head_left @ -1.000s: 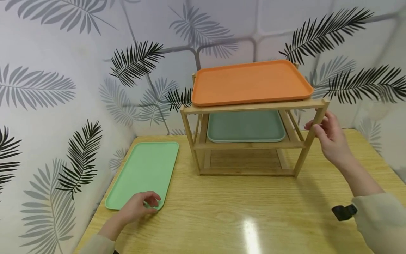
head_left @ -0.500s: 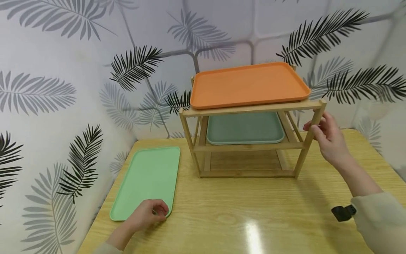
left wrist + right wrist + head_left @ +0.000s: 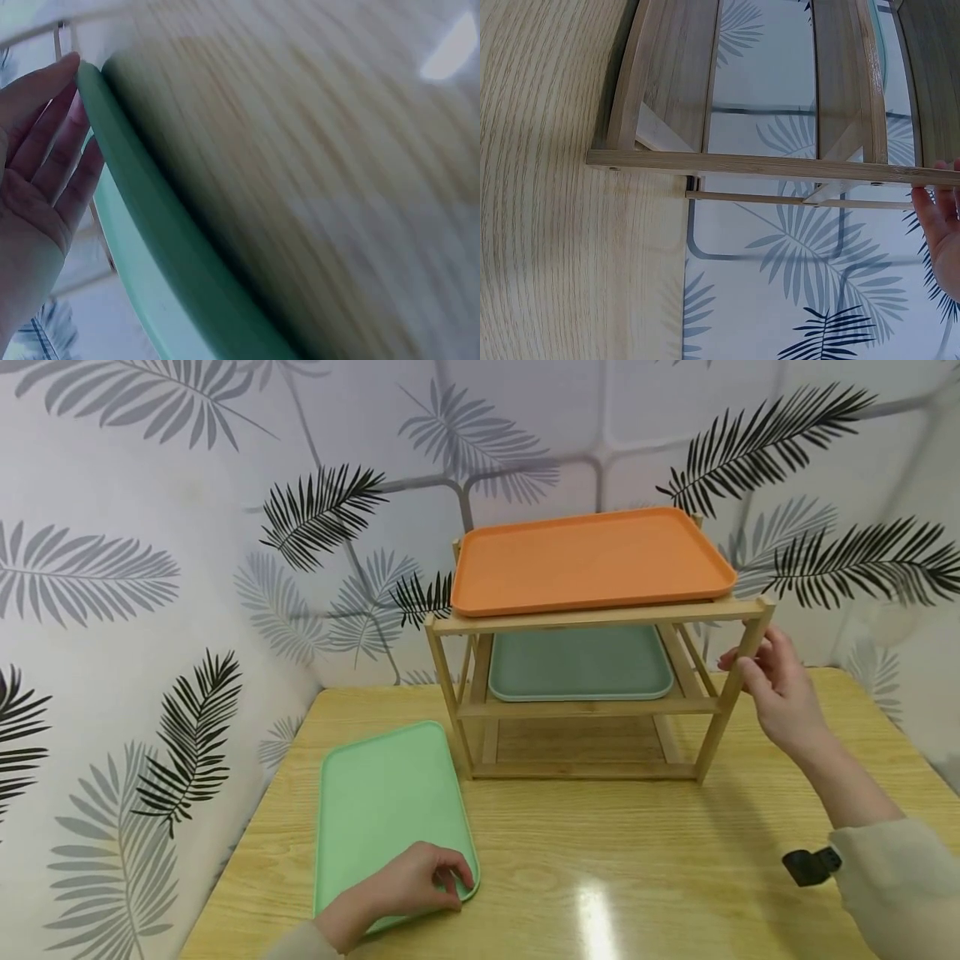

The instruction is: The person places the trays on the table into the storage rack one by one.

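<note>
My left hand (image 3: 420,881) pinches the near right corner of a light green tray (image 3: 390,802), which lies turned at an angle on the table. In the left wrist view the thumb and fingers of the left hand (image 3: 45,142) close over the rim of the green tray (image 3: 165,247). My right hand (image 3: 776,685) holds the front right post of a wooden three-tier rack (image 3: 585,707), thumb in front and fingers behind. An orange tray (image 3: 592,560) lies on the rack's top, and a grey-green tray (image 3: 581,664) sits on its middle tier.
The bottom tier (image 3: 577,739) of the rack holds no tray. The wooden table (image 3: 570,860) runs up to a wall (image 3: 150,610) with a leaf pattern at the back and left. A dark device (image 3: 813,864) is strapped at my right sleeve.
My left hand has drawn the light green tray to the right and nearer, turning it so its far right corner comes close to the rack. The right hand stays at the post.
</note>
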A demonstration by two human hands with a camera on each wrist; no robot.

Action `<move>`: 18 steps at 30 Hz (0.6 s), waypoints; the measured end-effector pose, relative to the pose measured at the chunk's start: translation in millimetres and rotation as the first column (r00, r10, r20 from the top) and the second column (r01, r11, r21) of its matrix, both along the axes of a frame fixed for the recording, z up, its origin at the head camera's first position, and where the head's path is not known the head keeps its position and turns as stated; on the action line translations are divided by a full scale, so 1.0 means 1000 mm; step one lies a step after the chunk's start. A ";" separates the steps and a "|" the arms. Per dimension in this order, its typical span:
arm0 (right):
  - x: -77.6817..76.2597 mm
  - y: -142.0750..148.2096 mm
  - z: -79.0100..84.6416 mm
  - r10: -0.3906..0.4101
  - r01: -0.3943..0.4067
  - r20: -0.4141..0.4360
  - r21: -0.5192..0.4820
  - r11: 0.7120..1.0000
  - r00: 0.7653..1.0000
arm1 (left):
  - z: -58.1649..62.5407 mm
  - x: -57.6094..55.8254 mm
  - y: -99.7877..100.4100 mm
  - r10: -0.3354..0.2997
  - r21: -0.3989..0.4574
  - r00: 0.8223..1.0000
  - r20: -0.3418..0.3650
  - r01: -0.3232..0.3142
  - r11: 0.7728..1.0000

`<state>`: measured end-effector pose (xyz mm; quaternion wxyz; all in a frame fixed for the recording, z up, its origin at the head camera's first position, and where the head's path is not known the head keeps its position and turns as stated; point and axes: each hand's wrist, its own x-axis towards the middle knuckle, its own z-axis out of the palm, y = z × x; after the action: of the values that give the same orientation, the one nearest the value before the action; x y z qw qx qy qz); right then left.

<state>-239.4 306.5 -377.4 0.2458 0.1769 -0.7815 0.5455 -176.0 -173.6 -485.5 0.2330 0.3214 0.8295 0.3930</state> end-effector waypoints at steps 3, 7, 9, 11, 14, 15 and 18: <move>0.000 -0.001 0.000 0.003 -0.003 -0.001 0.001 1.000 1.000 | -0.001 -0.001 0.015 -0.034 -0.012 0.999 -0.025 0.034 0.999; -0.001 -0.002 -0.001 0.002 -0.002 -0.009 0.001 1.000 1.000 | -0.002 -0.002 0.031 -0.067 -0.025 0.996 -0.057 0.065 0.998; -0.001 -0.003 -0.002 -0.001 0.001 -0.012 -0.001 1.000 1.000 | -0.003 -0.002 0.038 -0.071 -0.016 0.996 -0.054 0.070 0.997; 0.000 -0.004 -0.002 -0.001 0.001 -0.015 -0.007 1.000 1.000 | -0.003 -0.002 0.044 -0.066 -0.001 0.997 -0.044 0.066 0.998; 0.000 -0.004 -0.001 -0.014 0.014 -0.015 0.001 1.000 1.000 | -0.003 -0.004 0.055 -0.046 0.009 0.998 -0.047 0.046 0.999; 0.000 -0.004 -0.001 -0.017 0.017 -0.014 0.007 1.000 1.000 | -0.003 -0.005 0.058 -0.038 0.008 0.998 -0.049 0.038 0.999; 0.000 -0.004 0.000 -0.029 0.029 -0.008 0.025 0.999 1.000 | 0.000 -0.006 0.064 -0.022 -0.008 0.998 -0.055 0.022 1.000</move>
<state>-239.2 302.4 -377.2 0.2543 0.1705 -0.7898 0.5315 -181.9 -109.7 -485.6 0.2155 0.3403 0.8335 0.3781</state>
